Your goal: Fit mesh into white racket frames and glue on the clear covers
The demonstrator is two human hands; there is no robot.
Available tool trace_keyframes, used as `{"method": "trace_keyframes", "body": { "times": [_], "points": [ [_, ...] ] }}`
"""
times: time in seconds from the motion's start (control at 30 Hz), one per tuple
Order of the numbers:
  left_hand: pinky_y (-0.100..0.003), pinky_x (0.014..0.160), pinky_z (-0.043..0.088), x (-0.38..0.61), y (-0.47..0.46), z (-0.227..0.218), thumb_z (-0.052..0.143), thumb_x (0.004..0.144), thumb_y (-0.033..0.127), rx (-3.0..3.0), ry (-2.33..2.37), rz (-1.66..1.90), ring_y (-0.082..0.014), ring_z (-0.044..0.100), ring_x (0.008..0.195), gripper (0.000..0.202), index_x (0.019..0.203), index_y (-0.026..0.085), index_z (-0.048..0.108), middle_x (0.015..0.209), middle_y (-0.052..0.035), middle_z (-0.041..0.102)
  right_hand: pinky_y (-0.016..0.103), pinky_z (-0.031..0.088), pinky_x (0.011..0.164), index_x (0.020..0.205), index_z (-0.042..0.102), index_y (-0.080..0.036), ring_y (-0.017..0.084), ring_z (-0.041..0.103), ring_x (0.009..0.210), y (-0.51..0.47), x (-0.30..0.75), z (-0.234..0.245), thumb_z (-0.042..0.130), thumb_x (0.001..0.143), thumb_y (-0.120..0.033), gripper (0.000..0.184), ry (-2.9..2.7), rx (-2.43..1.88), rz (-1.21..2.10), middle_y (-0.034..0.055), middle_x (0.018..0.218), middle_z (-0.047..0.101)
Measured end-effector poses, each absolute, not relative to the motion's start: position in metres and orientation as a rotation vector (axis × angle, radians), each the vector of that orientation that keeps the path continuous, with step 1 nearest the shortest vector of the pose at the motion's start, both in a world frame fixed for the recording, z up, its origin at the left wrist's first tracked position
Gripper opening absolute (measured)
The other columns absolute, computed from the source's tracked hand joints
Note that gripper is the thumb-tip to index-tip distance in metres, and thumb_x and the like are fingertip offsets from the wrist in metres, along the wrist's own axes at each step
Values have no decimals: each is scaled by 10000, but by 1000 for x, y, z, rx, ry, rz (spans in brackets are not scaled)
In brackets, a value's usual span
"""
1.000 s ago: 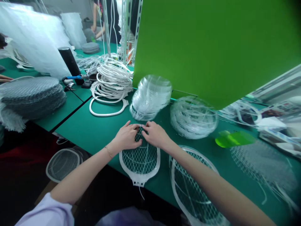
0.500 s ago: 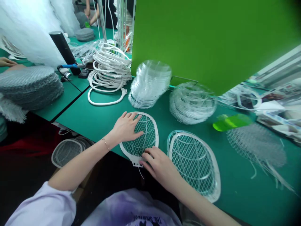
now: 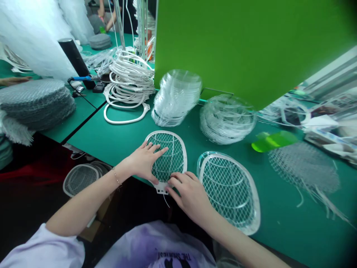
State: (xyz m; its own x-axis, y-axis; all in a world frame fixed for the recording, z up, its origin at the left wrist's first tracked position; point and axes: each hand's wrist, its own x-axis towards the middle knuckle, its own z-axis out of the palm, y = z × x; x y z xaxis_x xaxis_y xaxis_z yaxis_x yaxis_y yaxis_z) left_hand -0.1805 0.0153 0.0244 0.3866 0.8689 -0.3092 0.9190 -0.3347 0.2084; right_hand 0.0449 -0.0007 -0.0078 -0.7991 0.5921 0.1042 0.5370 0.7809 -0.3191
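A white oval mesh racket frame (image 3: pixel 178 149) lies at the table's front edge, its tab and a thin white wire pointing toward me. Over its left side my left hand (image 3: pixel 143 162) rests with fingers spread across the mesh and rim; its thumb reaches down near the tab. My right hand (image 3: pixel 188 190) grips the lower right rim beside the tab, fingers curled over the edge. To the right lies a stack of mesh racket frames (image 3: pixel 228 190) with clear rims beneath the top one.
Behind stand a pile of white oval frames (image 3: pixel 131 82), a stack of clear rings (image 3: pixel 175 96) and another clear ring pile (image 3: pixel 225 119). A green panel (image 3: pixel 237 48) rises at the back. Loose mesh (image 3: pixel 304 171) lies right, stacked mesh (image 3: pixel 36 100) left. A co-worker's hand (image 3: pixel 15 80) shows at far left.
My left hand has slid down and left over the mesh, its thumb now close to the tab. The right hand stays at the lower right rim.
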Motion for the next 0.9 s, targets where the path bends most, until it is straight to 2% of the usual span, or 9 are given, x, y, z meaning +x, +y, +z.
{"method": "trace_keyframes", "body": {
  "times": [0.13,0.33,0.63,0.73,0.83,0.9],
  "points": [
    [-595,1176,133,-182,15,21,746,639,701,2325,1552,-149,-437,361,1427,1209,1587,200,188,1568,-217,369,364,435,853,870,640,-210,202,647,891,0,45,-5,612,934,-223,70,-2777,-880,381,51,1002,713],
    [-647,1156,134,-177,18,18,762,606,693,2285,1590,-171,-474,343,1424,1237,1589,218,180,1567,-213,367,357,429,802,879,639,-216,200,653,886,1,46,-8,599,941,-228,75,-2760,-897,393,56,1038,720],
    [-796,1070,140,-164,22,27,852,567,541,2210,1632,-286,-533,314,1416,1287,1593,182,162,1573,-267,329,351,395,792,883,680,-212,193,649,894,8,47,-2,633,934,-258,83,-2789,-904,542,56,1021,719],
    [-837,1033,138,-158,24,30,872,543,512,2161,1655,-333,-545,311,1408,1303,1591,192,166,1573,-260,331,346,372,778,813,701,-223,183,636,860,23,39,6,698,896,-278,100,-2854,-981,692,25,916,712],
    [-862,1006,145,-151,26,34,900,523,464,2109,1686,-405,-558,303,1406,1312,1587,184,186,1576,-266,321,338,360,760,706,668,-213,203,620,884,39,26,9,806,800,-313,194,-2927,-1075,739,18,832,678],
    [-867,999,154,-146,28,36,910,525,444,2084,1703,-433,-562,282,1415,1312,1587,175,189,1587,-272,296,331,361,752,711,648,-209,205,615,887,44,18,7,835,766,-331,229,-2942,-1075,745,14,820,668]
  ]
}}
